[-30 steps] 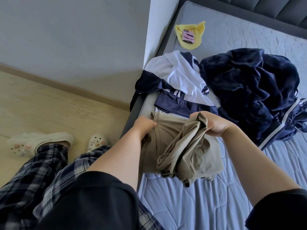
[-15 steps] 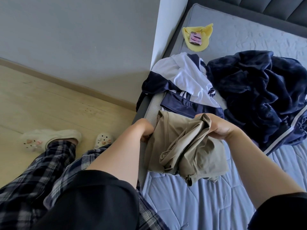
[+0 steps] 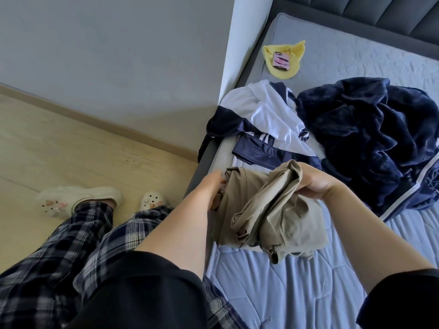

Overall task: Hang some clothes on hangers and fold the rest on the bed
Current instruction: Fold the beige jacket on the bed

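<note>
A khaki garment hangs bunched over the near left edge of the bed. My left hand grips its left edge. My right hand holds a gathered fold of it at the top, lifted a little off the mattress. Behind it lies a white and navy sports top, partly hanging off the bed's edge. To the right sits a crumpled dark navy plush robe with white piping.
A yellow cloth with a pink phone on it lies near the headboard. A white wall corner meets the bed's left side. My plaid-trousered legs and white clogs stand on the wooden floor.
Both hands keep hold of the khaki garment. My right hand has drawn the gathered fold slightly up and right; the camera has shifted, so the scene sits further right.
</note>
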Demonstrator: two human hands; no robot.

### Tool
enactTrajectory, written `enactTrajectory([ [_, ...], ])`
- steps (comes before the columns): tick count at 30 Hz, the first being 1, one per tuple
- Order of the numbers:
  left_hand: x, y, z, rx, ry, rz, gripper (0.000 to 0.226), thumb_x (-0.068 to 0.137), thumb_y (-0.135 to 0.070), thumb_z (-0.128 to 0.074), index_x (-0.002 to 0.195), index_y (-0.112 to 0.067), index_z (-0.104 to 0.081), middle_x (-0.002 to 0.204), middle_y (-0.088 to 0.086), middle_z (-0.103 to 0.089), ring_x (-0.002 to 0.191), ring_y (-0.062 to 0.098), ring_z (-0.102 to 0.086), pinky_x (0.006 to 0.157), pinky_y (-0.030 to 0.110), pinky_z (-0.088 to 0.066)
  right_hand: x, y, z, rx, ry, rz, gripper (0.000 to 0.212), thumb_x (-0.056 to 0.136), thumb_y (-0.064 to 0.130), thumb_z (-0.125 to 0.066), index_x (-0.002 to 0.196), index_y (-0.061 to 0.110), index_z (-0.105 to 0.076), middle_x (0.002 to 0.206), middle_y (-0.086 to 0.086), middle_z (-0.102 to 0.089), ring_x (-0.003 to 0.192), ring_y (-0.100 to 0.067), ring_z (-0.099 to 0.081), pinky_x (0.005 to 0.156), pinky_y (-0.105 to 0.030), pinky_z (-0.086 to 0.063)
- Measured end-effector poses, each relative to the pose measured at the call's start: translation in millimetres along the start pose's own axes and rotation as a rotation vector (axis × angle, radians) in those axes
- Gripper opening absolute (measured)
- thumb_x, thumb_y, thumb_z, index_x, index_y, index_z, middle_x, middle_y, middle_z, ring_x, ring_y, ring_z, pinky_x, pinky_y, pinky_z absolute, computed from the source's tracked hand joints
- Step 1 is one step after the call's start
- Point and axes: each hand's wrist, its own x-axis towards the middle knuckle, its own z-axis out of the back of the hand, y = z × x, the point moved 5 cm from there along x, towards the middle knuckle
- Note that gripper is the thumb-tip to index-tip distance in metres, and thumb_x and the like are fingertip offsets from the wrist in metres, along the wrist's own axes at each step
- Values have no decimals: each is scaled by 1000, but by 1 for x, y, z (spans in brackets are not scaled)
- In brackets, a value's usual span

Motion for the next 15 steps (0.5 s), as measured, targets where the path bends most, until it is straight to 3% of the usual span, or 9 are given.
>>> enactTrajectory([
  [2, -8, 4, -7, 27, 110, 59, 55, 87, -62, -52, 116, -16, -63, 116, 7, -64, 109, 28, -59, 94, 38, -46, 2, 1, -1, 1, -3, -26, 59, 44, -1, -68, 101, -6, -54, 73, -1, -64, 66, -13, -61, 56, -22, -49],
  [4, -9, 14, -11, 187, 127, 59, 65, 82, -46, -68, 134, -10, -52, 133, 12, -55, 120, 34, -54, 103, 46, -43, 6, 0, 2, 26, -31, -48, 59, 44, -4, -68, 101, -5, -55, 76, -4, -66, 70, -15, -64, 59, -24, -52],
  [5, -8, 17, -11, 222, 94, 62, 54, 85, -28, -69, 130, -2, -53, 128, 15, -58, 114, 33, -57, 98, 45, -47, 9, 1, 2, 47, -38, -59, 53, 48, -8, -65, 101, -3, -56, 77, -4, -68, 71, -16, -65, 61, -25, -54],
  [7, -6, 26, -5, 195, 24, 113, 17, 91, -6, -54, 102, 5, -59, 102, 11, -61, 87, 24, -59, 78, 32, -51, 19, 3, 2, 97, -23, -92, 42, 62, -10, -59, 103, -5, -56, 79, -6, -69, 74, -18, -67, 65, -26, -55],
  [8, -4, 32, -1, 123, -15, 166, 14, 93, -4, -47, 84, 1, -55, 87, 11, -57, 74, 22, -54, 68, 28, -46, 25, 4, 1, 94, -20, -115, 41, 66, -8, -58, 107, -9, -53, 82, -9, -66, 75, -20, -65, 66, -28, -54],
  [10, 0, 44, 7, -148, -69, 242, 29, 93, -7, -36, 66, -6, -46, 73, 11, -52, 66, 23, -49, 66, 27, -42, 42, 5, -5, 1, -25, -162, 41, 76, -9, -60, 116, -8, -53, 89, -12, -59, 81, -23, -58, 65, -28, -49],
  [13, 2, 43, 13, -469, -87, 236, 35, 97, -32, -37, 83, -6, -56, 93, 14, -61, 83, 29, -57, 73, 33, -42, 67, 8, -20, -360, -85, -169, 32, 86, -9, -54, 105, 14, -65, 85, 0, -68, 79, -16, -63, 72, -27, -51],
  [15, 0, 38, 9, -467, -2, 205, 56, 93, -58, -43, 95, -7, -66, 97, 16, -69, 91, 30, -64, 75, 35, -49, 77, 6, -28, -630, -208, -147, 24, 85, 1, -58, 102, 16, -67, 88, 3, -68, 84, -15, -61, 77, -29, -48],
])
